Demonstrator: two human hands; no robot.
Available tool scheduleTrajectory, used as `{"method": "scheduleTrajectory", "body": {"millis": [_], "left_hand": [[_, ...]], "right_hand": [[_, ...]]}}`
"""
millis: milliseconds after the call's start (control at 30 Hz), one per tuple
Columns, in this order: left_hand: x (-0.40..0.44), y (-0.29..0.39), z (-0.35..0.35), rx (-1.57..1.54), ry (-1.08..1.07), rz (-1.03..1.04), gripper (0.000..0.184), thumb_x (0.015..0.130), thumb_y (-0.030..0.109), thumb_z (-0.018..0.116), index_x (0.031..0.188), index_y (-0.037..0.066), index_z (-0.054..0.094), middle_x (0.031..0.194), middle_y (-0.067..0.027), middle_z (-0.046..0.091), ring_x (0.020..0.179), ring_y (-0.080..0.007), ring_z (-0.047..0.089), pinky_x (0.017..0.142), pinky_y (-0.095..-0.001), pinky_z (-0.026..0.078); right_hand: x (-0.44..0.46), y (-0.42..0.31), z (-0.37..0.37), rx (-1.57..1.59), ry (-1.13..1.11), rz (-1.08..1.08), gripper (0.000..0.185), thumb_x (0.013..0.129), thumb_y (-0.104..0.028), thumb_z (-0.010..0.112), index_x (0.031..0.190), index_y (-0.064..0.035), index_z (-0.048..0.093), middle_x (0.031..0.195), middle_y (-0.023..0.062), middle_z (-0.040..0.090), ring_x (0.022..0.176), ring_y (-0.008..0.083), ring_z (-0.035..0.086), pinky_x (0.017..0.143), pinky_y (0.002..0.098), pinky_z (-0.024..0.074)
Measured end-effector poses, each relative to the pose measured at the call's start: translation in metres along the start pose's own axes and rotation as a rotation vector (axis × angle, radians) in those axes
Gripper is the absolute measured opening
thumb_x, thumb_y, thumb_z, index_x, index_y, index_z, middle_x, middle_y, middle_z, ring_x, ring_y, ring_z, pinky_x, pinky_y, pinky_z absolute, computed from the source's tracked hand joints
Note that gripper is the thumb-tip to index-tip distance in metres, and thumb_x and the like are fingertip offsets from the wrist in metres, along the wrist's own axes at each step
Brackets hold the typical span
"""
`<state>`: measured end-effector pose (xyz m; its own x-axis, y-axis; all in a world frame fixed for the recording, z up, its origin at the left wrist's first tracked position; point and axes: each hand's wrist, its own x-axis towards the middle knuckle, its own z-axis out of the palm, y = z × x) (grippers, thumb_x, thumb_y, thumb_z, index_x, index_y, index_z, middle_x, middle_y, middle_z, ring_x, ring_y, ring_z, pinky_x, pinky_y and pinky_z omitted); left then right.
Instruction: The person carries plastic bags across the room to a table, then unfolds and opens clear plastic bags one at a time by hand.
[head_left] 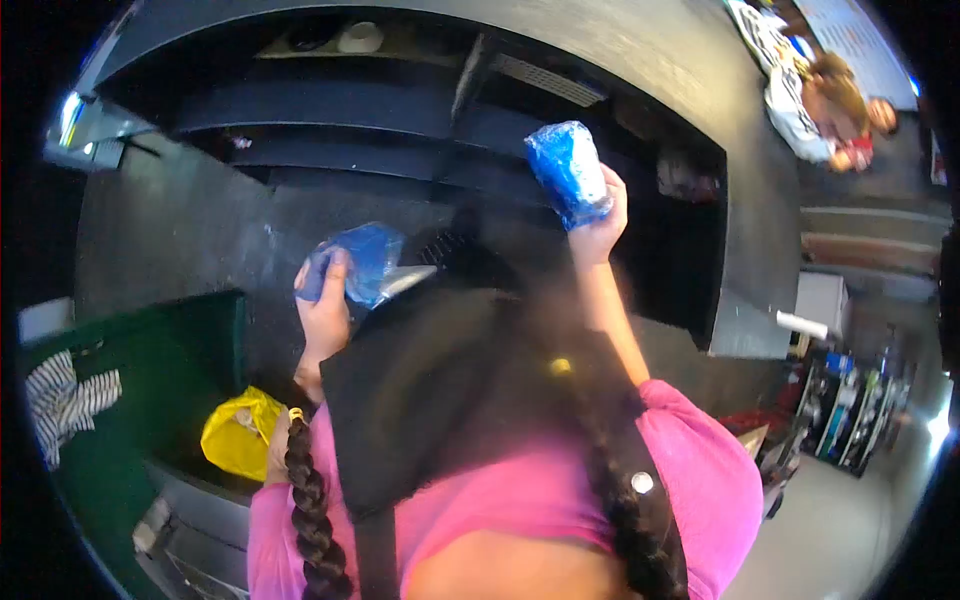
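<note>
In my right hand (602, 215), raised in front of the dark shelves, is a blue and white package (570, 175) in clear, shiny wrapping. My left hand (328, 295), lower and to the left, grips a crinkled blue plastic package (368, 255). A pale flat piece (405, 284) sticks out beside that package; what it is I cannot make out. The two packages are well apart. A black apron (420, 400) over a pink top fills the view below my hands.
Dark shelving (330, 135) with a white bowl (360, 38) spans the top. At lower left are a green panel (150, 350), a striped cloth (70, 400) and a yellow bag (240, 435). Another person (800, 100) is at upper right; a stocked rack (850, 410) stands at right.
</note>
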<state>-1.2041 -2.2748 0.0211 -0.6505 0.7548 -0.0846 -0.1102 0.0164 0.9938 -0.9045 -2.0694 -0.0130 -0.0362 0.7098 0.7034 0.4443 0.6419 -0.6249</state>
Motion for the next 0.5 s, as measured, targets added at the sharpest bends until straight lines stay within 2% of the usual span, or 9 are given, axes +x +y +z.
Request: {"method": "scheduleTrajectory", "body": {"millis": [67, 100, 167, 300, 333, 367, 433, 467, 500], "left_hand": [[0.005, -0.005, 0.003, 0.017, -0.225, 0.056, 0.02, 0.095, 0.018, 0.062, 0.1, -0.001, 0.063, 0.09, -0.002, 0.064, 0.084, -0.0104, 0.056, 0.079, -0.0261, 0.045], [0.004, -0.002, 0.011, 0.015, -0.255, 0.058, 0.02, 0.095, 0.018, 0.062, 0.1, -0.001, 0.063, 0.09, -0.002, 0.064, 0.084, -0.0104, 0.056, 0.079, -0.0261, 0.045], [-0.002, 0.012, 0.03, -0.079, -0.457, 0.081, 0.02, 0.096, 0.019, 0.061, 0.099, -0.001, 0.063, 0.089, -0.0012, 0.064, 0.082, -0.0082, 0.055, 0.077, -0.0247, 0.045], [-0.017, 0.036, 0.058, -0.067, -0.707, 0.128, 0.019, 0.097, 0.018, 0.059, 0.095, -0.001, 0.062, 0.08, -0.0004, 0.059, 0.078, -0.0081, 0.055, 0.075, -0.0237, 0.044], [-0.018, 0.044, 0.062, -0.003, -0.809, 0.163, 0.019, 0.096, 0.016, 0.06, 0.091, -0.002, 0.063, 0.088, -0.0048, 0.058, 0.081, -0.0111, 0.055, 0.077, -0.025, 0.045], [-0.022, 0.052, 0.069, -0.002, -0.825, 0.18, 0.019, 0.096, 0.016, 0.06, 0.091, -0.002, 0.063, 0.088, -0.0048, 0.058, 0.081, -0.0111, 0.055, 0.077, -0.025, 0.045], [-0.033, 0.068, 0.089, -0.199, -1.007, 0.293, 0.018, 0.094, 0.014, 0.061, 0.087, -0.003, 0.063, 0.103, -0.0088, 0.054, 0.088, -0.0144, 0.055, 0.08, -0.0274, 0.046], [-0.034, 0.069, 0.095, -0.176, -1.117, 0.314, 0.022, 0.093, 0.019, 0.061, 0.088, -0.002, 0.066, 0.125, -0.0135, 0.047, 0.106, -0.0195, 0.053, 0.088, -0.0329, 0.047], [-0.044, 0.079, 0.105, -0.172, -1.144, 0.334, 0.022, 0.093, 0.019, 0.061, 0.088, -0.002, 0.066, 0.125, -0.0135, 0.047, 0.106, -0.0195, 0.053, 0.088, -0.0329, 0.047]], "right_hand": [[-0.013, -0.025, -0.023, 0.047, 0.053, 0.045, 0.026, 0.082, -0.005, 0.068, 0.106, 0.0015, 0.061, 0.105, 0.0136, 0.066, 0.096, 0.0221, 0.063, 0.087, 0.0315, 0.0489], [-0.02, -0.03, -0.037, 0.047, 0.078, 0.034, 0.028, 0.084, -0.006, 0.067, 0.109, 0.0029, 0.06, 0.103, 0.0125, 0.066, 0.094, 0.0199, 0.063, 0.085, 0.0305, 0.0493], [-0.024, -0.065, -0.064, 0.169, 0.088, 0.147, 0.03, 0.083, -0.002, 0.067, 0.111, 0.0043, 0.059, 0.098, 0.0084, 0.066, 0.094, 0.0143, 0.061, 0.083, 0.0282, 0.0493], [-0.021, -0.108, -0.105, 0.089, 0.131, 0.164, 0.03, 0.084, -0.002, 0.068, 0.111, 0.0041, 0.059, 0.098, 0.008, 0.066, 0.091, 0.0134, 0.061, 0.081, 0.027, 0.0491], [-0.022, -0.111, -0.115, 0.115, 0.137, 0.19, 0.03, 0.084, -0.002, 0.068, 0.112, 0.0042, 0.059, 0.099, 0.008, 0.066, 0.091, 0.013, 0.061, 0.081, 0.027, 0.0491], [-0.023, -0.114, -0.125, 0.139, 0.145, 0.214, 0.03, 0.085, -0.002, 0.068, 0.113, 0.0043, 0.059, 0.099, 0.008, 0.066, 0.091, 0.0127, 0.061, 0.082, 0.0271, 0.0491], [-0.023, -0.127, -0.141, 0.19, 0.217, 0.208, 0.029, 0.085, -0.002, 0.068, 0.113, 0.0041, 0.059, 0.1, 0.0074, 0.066, 0.091, 0.0119, 0.061, 0.082, 0.0269, 0.0489], [-0.026, -0.131, -0.153, 0.23, 0.193, 0.234, 0.034, 0.085, -0.002, 0.07, 0.117, 0.0031, 0.058, 0.106, 0.0075, 0.065, 0.096, 0.0125, 0.061, 0.086, 0.0276, 0.0482], [-0.029, -0.134, -0.166, 0.27, 0.17, 0.26, 0.038, 0.085, -0.002, 0.071, 0.12, 0.0022, 0.057, 0.112, 0.0077, 0.064, 0.101, 0.0131, 0.061, 0.09, 0.0284, 0.0475]]}}
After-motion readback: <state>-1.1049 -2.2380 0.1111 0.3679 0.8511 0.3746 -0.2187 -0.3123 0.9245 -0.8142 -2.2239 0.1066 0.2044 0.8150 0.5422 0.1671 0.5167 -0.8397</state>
